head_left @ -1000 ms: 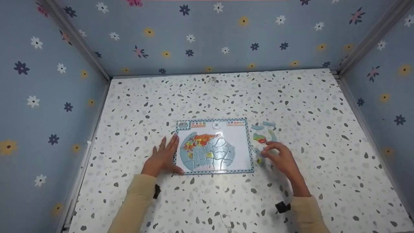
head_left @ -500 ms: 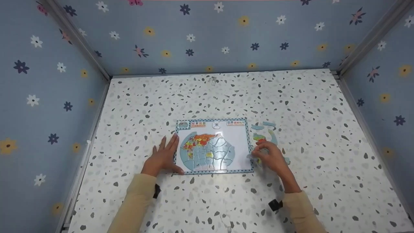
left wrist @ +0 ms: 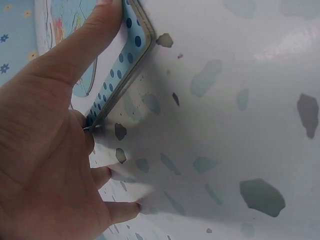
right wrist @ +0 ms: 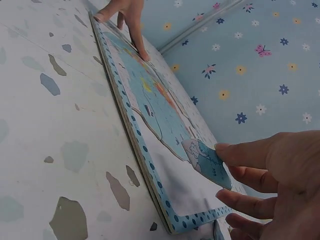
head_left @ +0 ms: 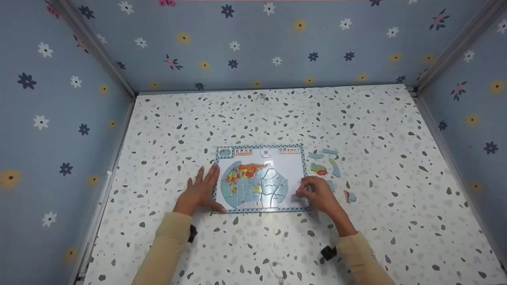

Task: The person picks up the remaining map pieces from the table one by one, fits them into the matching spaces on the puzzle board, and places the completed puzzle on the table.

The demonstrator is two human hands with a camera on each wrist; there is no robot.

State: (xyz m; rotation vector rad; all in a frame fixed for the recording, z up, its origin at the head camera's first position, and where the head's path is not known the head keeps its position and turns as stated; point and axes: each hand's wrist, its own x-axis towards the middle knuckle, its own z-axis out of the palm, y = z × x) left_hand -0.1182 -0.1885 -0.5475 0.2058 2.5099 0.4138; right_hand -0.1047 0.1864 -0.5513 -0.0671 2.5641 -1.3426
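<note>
A world map jigsaw puzzle board (head_left: pixel 295 170) with a blue dotted border lies on the table. Its left and middle map pieces (head_left: pixel 253 188) are fitted together, while white backing shows on the right. My left hand (head_left: pixel 198 194) spreads its fingers along the board's left edge, the thumb over the near corner (left wrist: pixel 140 37). Over the board's right part, my right hand (head_left: pixel 319 194) pinches a puzzle piece (right wrist: pixel 207 162) between thumb and fingers. That piece is blue with a pale end, and it is tilted close to the fitted pieces in the right wrist view.
Several loose puzzle pieces lie right of the board, among them a green and red one (head_left: pixel 318 169), a curved one (head_left: pixel 335 168) and a small blue and red one (head_left: pixel 349 196). Flower-patterned panels (head_left: pixel 253 43) enclose the speckled table (head_left: pixel 253 118) at the back and sides.
My right hand has moved left from the loose pieces onto the board's right side, carrying a puzzle piece. My left hand stays at the board's left edge.
</note>
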